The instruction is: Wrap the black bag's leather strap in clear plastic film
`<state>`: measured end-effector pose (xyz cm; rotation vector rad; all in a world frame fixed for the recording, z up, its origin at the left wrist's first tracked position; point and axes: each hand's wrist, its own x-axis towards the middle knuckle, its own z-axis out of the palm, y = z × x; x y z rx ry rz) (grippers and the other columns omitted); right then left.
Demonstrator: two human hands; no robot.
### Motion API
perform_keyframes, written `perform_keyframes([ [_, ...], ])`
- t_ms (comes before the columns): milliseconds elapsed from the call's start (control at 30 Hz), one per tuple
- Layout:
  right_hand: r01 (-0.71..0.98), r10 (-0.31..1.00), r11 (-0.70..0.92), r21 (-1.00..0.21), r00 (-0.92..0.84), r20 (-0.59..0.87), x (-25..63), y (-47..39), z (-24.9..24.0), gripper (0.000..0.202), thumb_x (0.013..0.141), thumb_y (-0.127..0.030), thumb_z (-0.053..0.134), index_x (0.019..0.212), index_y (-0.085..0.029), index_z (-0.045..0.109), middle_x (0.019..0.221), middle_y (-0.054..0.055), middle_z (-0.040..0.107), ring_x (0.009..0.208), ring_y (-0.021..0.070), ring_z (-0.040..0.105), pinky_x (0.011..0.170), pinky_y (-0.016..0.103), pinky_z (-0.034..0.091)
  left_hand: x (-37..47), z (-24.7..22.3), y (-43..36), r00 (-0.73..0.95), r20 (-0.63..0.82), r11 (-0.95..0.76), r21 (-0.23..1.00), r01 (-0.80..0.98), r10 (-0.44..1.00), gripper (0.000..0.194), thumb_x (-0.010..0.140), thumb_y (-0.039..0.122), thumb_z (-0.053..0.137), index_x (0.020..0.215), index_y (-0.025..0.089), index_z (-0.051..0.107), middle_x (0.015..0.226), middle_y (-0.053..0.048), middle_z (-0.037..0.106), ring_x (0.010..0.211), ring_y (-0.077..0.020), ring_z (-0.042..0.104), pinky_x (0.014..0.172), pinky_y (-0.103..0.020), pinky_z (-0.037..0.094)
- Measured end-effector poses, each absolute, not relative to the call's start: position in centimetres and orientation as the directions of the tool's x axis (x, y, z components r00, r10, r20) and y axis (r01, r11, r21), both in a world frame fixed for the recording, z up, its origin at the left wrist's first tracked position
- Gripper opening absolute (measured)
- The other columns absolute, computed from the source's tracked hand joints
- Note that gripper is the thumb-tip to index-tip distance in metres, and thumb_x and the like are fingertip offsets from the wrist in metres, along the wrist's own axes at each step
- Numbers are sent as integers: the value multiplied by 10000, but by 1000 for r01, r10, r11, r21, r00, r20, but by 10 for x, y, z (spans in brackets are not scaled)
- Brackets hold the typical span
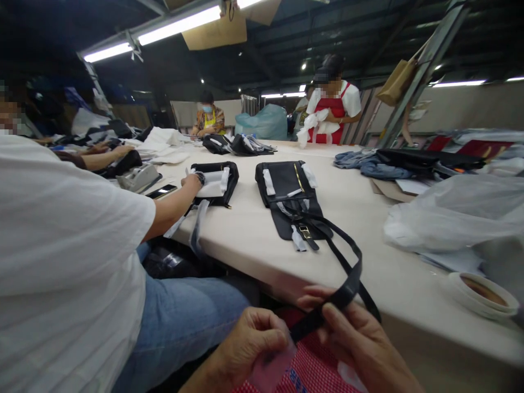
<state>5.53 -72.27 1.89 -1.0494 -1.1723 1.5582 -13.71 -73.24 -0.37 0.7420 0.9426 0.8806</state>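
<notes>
Pale, cream-coloured bench (241,229) — a flat black leather-look bag (282,185) lies on it, its lower end towards the near edge.

From the bag a long, narrow black strap (350,289) loops over the bench's edge to both hands: the right hand (354,330) pinches it between thumb and fingers — the left hand (262,335) closes thumb against forefinger on a thin, translucent wrap (270,365) at the strap's near end.

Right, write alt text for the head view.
A person's right hand holds a black strap while the left hand pinches thin wrap at its end. The strap runs to a black bag lying on a pale table; on the left, a co-worker's hand is at another bag.
</notes>
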Motion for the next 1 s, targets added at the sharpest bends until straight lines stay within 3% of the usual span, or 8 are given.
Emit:
perform_keyframes([
  [100, 66, 933, 53, -996, -360, 25, 45, -726, 6, 322, 836, -521, 677, 1019, -262, 732, 1086, 73, 680, 983, 224, 605, 875, 308, 508, -136, -4, -730, 318, -355, 445, 852, -277, 879, 95, 519, 196, 693, 530, 121, 635, 463, 22, 537, 405, -47, 355, 453, -217, 219],
  [200, 159, 968, 53, -986, -252, 11, 50, -722, -3, 368, 883, -554, 597, 1052, -246, 708, 753, 45, 673, 707, 181, 597, 655, 270, 512, -141, -8, -728, 310, -325, 413, 865, -284, 894, 81, 540, 176, 706, 540, 116, 651, 543, 9, 587, 469, -56, 425, 482, -209, 268],
  [267, 94, 992, -23, -995, -124, -34, 64, -717, 0, 432, 849, -598, 623, 1062, -230, 695, 601, 21, 619, 545, 140, 515, 491, 222, 431, -146, -11, -727, 284, -304, 387, 870, -306, 909, 100, 554, 180, 726, 543, 116, 649, 588, -9, 621, 524, -74, 475, 517, -211, 315],
  [467, -233, 945, -182, -955, 227, -235, 95, -714, 39, 548, 554, -625, 851, 903, -226, 712, 537, 26, 592, 501, 130, 522, 395, 156, 394, -152, -16, -727, 241, -240, 321, 861, -394, 940, 171, 515, 104, 742, 504, 140, 575, 531, 11, 589, 531, -76, 463, 539, -213, 346],
  [600, -275, 919, -220, -936, 264, -294, 87, -718, 53, 617, 465, -648, 873, 858, -200, 713, 507, 35, 581, 405, 82, 405, 322, 136, 280, -149, -16, -727, 287, -291, 385, 848, -364, 913, 96, 492, 106, 710, 481, 135, 619, 541, -26, 642, 524, -112, 527, 511, -226, 370],
  [700, -201, 951, -223, -954, 170, -258, 77, -719, 50, 596, 536, -675, 827, 841, -178, 703, 488, 53, 587, 380, 75, 352, 322, 159, 259, -145, -15, -728, 304, -345, 437, 838, -326, 888, 28, 490, 127, 687, 481, 124, 661, 531, -48, 660, 492, -120, 530, 501, -235, 379],
  [833, -86, 977, -178, -980, 99, -186, 75, -720, 38, 546, 678, -658, 756, 924, -176, 684, 508, 51, 608, 383, 82, 334, 343, 190, 265, -139, -11, -730, 312, -370, 462, 832, -307, 875, 98, 527, 204, 697, 486, 116, 686, 544, -64, 675, 519, -129, 557, 539, -242, 405],
  [1000, -52, 977, -211, -976, 27, -213, 81, -720, 26, 578, 740, -662, 711, 1038, -174, 628, 557, 51, 634, 409, 81, 364, 388, 194, 295, -134, -13, -732, 348, -380, 478, 839, -260, 857, 128, 571, 229, 692, 507, 119, 707, 545, -55, 677, 515, -111, 550, 547, -227, 398],
])
